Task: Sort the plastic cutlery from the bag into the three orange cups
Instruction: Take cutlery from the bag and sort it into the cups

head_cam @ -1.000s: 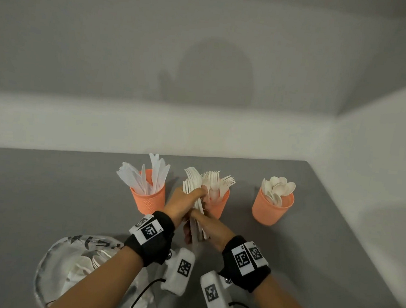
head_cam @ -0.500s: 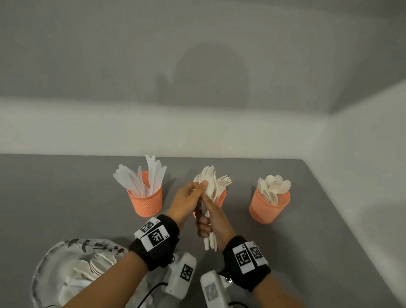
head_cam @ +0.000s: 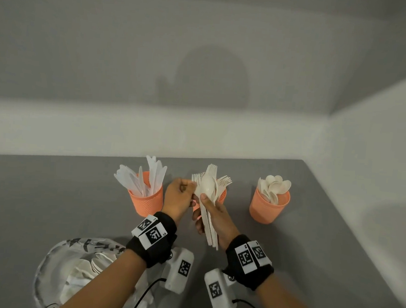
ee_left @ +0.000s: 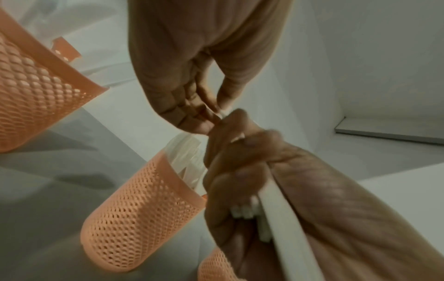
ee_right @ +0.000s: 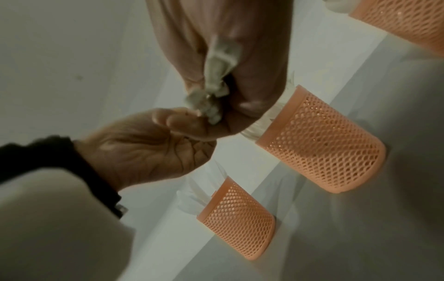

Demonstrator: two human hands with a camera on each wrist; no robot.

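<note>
Three orange mesh cups stand in a row: the left cup (head_cam: pixel 146 199) holds knives, the middle cup (head_cam: pixel 222 196) holds forks and is half hidden behind my hands, the right cup (head_cam: pixel 269 207) holds spoons. My right hand (head_cam: pixel 200 209) grips a bundle of white cutlery (head_cam: pixel 210 229) upright in front of the middle cup, a spoon bowl (head_cam: pixel 207 185) on top. My left hand (head_cam: pixel 190 189) pinches a piece at the bundle's head. In the left wrist view the left fingertips (ee_left: pixel 206 116) pinch a thin white edge against the right hand (ee_left: pixel 240 171).
The crumpled silver bag (head_cam: pixel 76 265) with more white cutlery lies at the lower left, under my left forearm. The grey table (head_cam: pixel 49 203) meets white walls at the back and on the right. In the right wrist view the middle cup (ee_right: pixel 319 142) is just beyond the bundle.
My left hand has slid from across the bundle to its left side and now pinches at the heads. The bundle sits lower in my right hand, with a spoon bowl facing up.
</note>
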